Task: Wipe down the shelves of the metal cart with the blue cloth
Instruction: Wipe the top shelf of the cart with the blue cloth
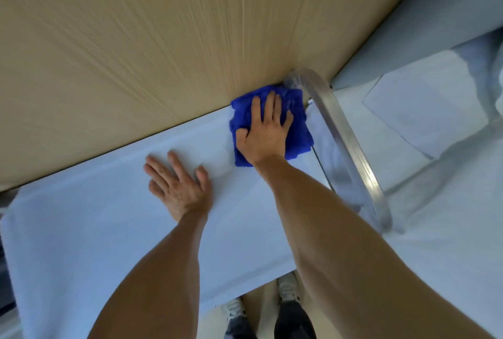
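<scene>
Two hands on pale metal cart shelf [81, 229] | right hand [265, 134] pressed folded blue cloth [295, 123], fingers straight | left hand [179, 183] flat, released

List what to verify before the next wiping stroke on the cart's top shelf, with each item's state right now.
1. Cloth under the right hand: ok, the hand lies flat on it with fingers spread.
2. Cloth on the shelf: ok, it lies at the far right corner, by the handle.
3. Left hand bracing: ok, it rests flat on the shelf, apart from the cloth.
4. Path to the left: ok, bare shelf apart from the left hand.
5. Shelf already clean: cannot tell, glare washes out the surface.
6. Lower shelves: cannot tell, hidden under the top one.
</scene>
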Demonstrator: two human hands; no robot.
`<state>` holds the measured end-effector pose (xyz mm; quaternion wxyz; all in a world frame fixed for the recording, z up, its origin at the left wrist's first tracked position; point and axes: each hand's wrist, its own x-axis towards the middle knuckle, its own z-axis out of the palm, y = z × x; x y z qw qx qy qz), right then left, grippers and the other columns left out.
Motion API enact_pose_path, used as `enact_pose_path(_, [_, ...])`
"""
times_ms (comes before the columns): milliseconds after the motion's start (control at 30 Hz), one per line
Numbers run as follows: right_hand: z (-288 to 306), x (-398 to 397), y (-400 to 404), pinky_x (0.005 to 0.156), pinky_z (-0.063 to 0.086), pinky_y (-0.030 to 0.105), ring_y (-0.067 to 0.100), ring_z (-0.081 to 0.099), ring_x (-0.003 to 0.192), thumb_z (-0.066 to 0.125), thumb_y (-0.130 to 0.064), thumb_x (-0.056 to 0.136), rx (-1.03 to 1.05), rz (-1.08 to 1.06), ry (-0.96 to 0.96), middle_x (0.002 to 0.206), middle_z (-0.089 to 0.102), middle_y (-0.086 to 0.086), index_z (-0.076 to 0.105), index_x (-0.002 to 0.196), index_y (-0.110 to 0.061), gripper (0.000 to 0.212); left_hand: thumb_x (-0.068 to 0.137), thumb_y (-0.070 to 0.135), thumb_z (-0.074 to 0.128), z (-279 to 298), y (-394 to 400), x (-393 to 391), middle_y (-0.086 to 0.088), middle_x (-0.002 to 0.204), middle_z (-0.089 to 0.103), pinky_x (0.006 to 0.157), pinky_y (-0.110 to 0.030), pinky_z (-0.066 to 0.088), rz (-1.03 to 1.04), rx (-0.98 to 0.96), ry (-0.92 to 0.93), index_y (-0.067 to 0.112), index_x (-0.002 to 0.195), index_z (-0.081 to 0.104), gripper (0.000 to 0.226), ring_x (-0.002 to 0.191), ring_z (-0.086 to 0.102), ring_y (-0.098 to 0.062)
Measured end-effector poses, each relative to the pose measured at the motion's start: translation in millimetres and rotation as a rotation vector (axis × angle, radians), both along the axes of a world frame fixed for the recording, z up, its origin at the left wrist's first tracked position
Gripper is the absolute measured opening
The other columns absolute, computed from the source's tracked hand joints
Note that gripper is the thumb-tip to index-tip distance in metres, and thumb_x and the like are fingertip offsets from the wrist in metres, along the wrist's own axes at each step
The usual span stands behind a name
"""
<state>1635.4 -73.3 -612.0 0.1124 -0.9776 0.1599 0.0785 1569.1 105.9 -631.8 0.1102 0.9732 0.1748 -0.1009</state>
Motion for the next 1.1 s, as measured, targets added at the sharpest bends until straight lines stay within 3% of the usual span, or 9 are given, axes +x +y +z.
enact_pose_path(233, [-6, -23, 58, 0.115, 0.017, 0.058, 0.031, 0.028, 0.147, 0.038, -0.041, 0.069, 0.219, 0.355, -0.178, 0.155, 0.039, 0.018, 0.06, 0.134, -0.014, 0.073, 0.09, 0.053, 0.03, -4, 2, -2, -0.024, 0.16, -0.001, 0.114, -0.055, 0.012, 0.016, 0.011, -0.022, 0.014, 0.152, 0.019, 0.074, 0.148, -0.001, -0.038])
enact_pose_path(367, [-14, -24, 44, 0.118, 0.015, 0.055, 0.025, 0.02, 0.15, 0.039, -0.043, 0.077, 0.15, 0.399, -0.201, 0.161, 0.03, 0.008, 0.052, 0.143, -0.025, 0.069, 0.089, 0.05, 0.031, -4, 1, -2, -0.025, 0.16, 0.001, 0.113, -0.054, 0.013, 0.026, 0.007, -0.03, 0.012, 0.151, 0.022, 0.074, 0.148, 0.002, -0.038])
enact_pose_path(433, [-18, -27, 40, 0.119, 0.012, 0.054, 0.025, 0.014, 0.152, 0.041, -0.044, 0.079, 0.117, 0.292, -0.215, 0.164, 0.022, 0.008, 0.045, 0.147, -0.028, 0.07, 0.089, 0.049, 0.033, -4, 1, -2, -0.026, 0.159, 0.002, 0.113, -0.054, 0.014, 0.018, 0.013, -0.038, 0.011, 0.151, 0.023, 0.074, 0.148, 0.004, -0.039])
enact_pose_path(533, [-19, -27, 42, 0.116, 0.016, 0.053, 0.031, 0.02, 0.15, 0.045, -0.048, 0.081, 0.083, -0.152, -0.25, 0.162, 0.024, 0.016, 0.043, 0.149, -0.026, 0.072, 0.089, 0.051, 0.034, -4, 2, -4, -0.026, 0.16, 0.002, 0.114, -0.053, 0.013, 0.011, 0.0, -0.047, 0.011, 0.152, 0.024, 0.076, 0.148, 0.003, -0.039])
enact_pose_path(600, [-17, -21, 44, 0.114, 0.021, 0.055, 0.034, 0.024, 0.148, 0.042, -0.05, 0.083, 0.058, -0.321, -0.25, 0.16, 0.027, 0.019, 0.043, 0.149, -0.024, 0.071, 0.087, 0.052, 0.036, -3, 5, -3, -0.026, 0.16, 0.001, 0.114, -0.053, 0.013, 0.008, -0.011, -0.064, 0.011, 0.152, 0.024, 0.078, 0.148, 0.002, -0.039])
enact_pose_path(733, [-19, -14, 45, 0.113, 0.02, 0.057, 0.036, 0.022, 0.149, 0.034, -0.051, 0.084, 0.011, -0.302, -0.18, 0.161, 0.026, 0.018, 0.04, 0.15, -0.023, 0.072, 0.084, 0.053, 0.037, 8, 10, -3, -0.024, 0.16, 0.005, 0.115, -0.051, 0.014, 0.033, -0.146, -0.083, 0.012, 0.149, 0.033, 0.077, 0.148, 0.004, -0.038])
enact_pose_path(867, [-17, -18, 50, 0.116, 0.013, 0.059, 0.035, 0.01, 0.151, 0.03, -0.052, 0.086, -0.015, -0.275, -0.106, 0.164, 0.014, 0.017, 0.027, 0.156, -0.025, 0.075, 0.094, 0.04, 0.027, 17, 68, -17, -0.015, 0.159, 0.022, 0.115, -0.049, 0.018, -0.139, -0.235, -0.161, 0.015, 0.143, 0.046, 0.058, 0.147, 0.02, -0.029])
enact_pose_path(1000, [-11, -23, 56, 0.117, 0.011, 0.061, 0.034, 0.006, 0.152, 0.027, -0.054, 0.085, -0.039, -0.232, -0.056, 0.165, 0.008, 0.015, 0.021, 0.157, -0.023, 0.079, 0.095, 0.037, 0.023, 7, 185, -39, -0.017, 0.162, 0.009, 0.116, -0.053, 0.008, 0.111, -0.03, -0.119, 0.021, 0.153, 0.03, 0.061, 0.149, 0.009, -0.03])
enact_pose_path(1100, [-7, -26, 68, 0.117, 0.01, 0.061, 0.035, 0.007, 0.152, 0.022, -0.057, 0.084, -0.052, -0.199, -0.055, 0.165, 0.007, 0.016, 0.021, 0.158, -0.022, 0.081, 0.096, 0.038, 0.024, 2, 215, -46, -0.019, 0.162, -0.003, 0.115, -0.056, 0.006, 0.197, 0.024, -0.037, 0.024, 0.156, 0.015, 0.061, 0.149, -0.003, -0.035])
